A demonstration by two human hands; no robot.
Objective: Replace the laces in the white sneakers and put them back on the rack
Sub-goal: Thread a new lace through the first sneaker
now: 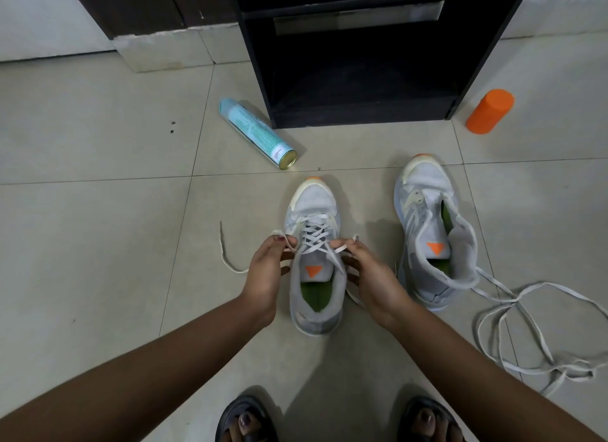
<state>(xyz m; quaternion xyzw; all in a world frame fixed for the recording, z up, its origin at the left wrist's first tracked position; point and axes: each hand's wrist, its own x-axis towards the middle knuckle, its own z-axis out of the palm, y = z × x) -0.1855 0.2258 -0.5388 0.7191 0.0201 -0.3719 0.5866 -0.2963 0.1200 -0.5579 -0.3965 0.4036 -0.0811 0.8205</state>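
A white sneaker (314,208) with an orange toe tip stands on the floor between my hands, its lace crossed through the eyelets. My left hand (265,277) pinches the left end of that lace (230,264), which trails onto the tiles. My right hand (371,277) pinches the right end beside the tongue. The second white sneaker (431,224) stands to the right, unlaced, tongue up. A loose tangle of white laces (533,343) lies right of it. The dark shoe rack (362,106) stands open straight ahead.
A pale blue spray can (256,132) lies on its side left of the rack. An orange bottle (490,111) stands at the rack's right. My feet in dark sandals (246,422) are at the bottom edge. A wall plinth (164,50) runs at the back left.
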